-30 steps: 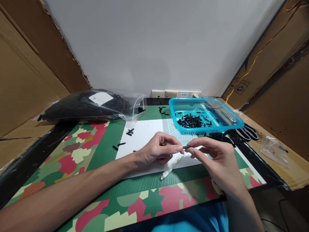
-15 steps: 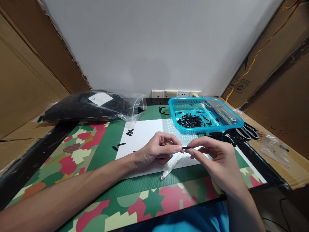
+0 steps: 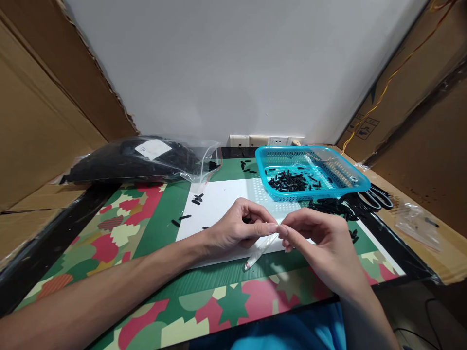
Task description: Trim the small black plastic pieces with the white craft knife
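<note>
Fingertips of left hand and right hand pinched together, anything held hidden; white tube beneath, on patterned counter beside blue basket.

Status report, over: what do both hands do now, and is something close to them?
Left hand and right hand fingertips pinched together above white sheet. Pinched item hidden. Clear sleeve lies just beneath. Blue basket of black pieces beyond.

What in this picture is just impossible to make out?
- Whatever sits between the pinched fingertips of the left hand and right hand: hidden by the fingers.
- Contents of the plastic bag: just a dark mass; its white label is too small to read.
- Small black pieces in the blue basket: too tiny to identify.
- Scissors: partly hidden behind the basket.
</note>
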The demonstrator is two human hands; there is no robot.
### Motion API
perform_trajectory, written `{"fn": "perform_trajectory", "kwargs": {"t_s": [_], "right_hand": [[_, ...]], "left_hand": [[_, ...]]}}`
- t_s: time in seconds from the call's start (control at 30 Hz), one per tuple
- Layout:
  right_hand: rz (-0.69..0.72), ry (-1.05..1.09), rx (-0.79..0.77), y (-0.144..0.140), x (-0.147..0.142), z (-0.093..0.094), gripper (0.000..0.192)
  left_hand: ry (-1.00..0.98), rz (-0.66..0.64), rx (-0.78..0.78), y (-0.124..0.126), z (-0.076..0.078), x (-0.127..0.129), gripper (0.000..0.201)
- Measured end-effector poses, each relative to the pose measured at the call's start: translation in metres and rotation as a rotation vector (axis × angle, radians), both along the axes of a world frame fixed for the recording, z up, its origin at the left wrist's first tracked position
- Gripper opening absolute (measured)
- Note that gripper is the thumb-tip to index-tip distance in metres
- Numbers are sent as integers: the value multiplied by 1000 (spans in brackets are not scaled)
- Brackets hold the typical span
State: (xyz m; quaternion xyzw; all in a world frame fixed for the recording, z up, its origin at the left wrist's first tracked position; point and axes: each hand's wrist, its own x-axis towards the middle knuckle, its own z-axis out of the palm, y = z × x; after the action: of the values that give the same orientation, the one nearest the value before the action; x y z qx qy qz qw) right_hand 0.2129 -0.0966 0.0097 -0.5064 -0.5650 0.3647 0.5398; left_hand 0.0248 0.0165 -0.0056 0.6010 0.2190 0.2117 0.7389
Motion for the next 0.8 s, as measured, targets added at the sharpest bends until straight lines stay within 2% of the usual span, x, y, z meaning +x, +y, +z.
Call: {"fn": "perform_trajectory", "kwargs": {"t_s": [0.23, 0.43, 0.67, 0.8], "right_hand": [[20, 77, -43, 0, 4, -3, 19], [-104, 103, -7, 1, 12, -5, 23], [-17, 45, -8, 0, 11, -2, 12], [4, 34, -11, 2, 11, -4, 13]], "left_hand": [[-6, 58, -6, -2, 1, 1, 27], [-33, 96, -80, -3, 3, 4, 32], [-50, 75, -115, -3, 3, 3, 29], [-59, 50, -119, -2, 1, 2, 27]]}}
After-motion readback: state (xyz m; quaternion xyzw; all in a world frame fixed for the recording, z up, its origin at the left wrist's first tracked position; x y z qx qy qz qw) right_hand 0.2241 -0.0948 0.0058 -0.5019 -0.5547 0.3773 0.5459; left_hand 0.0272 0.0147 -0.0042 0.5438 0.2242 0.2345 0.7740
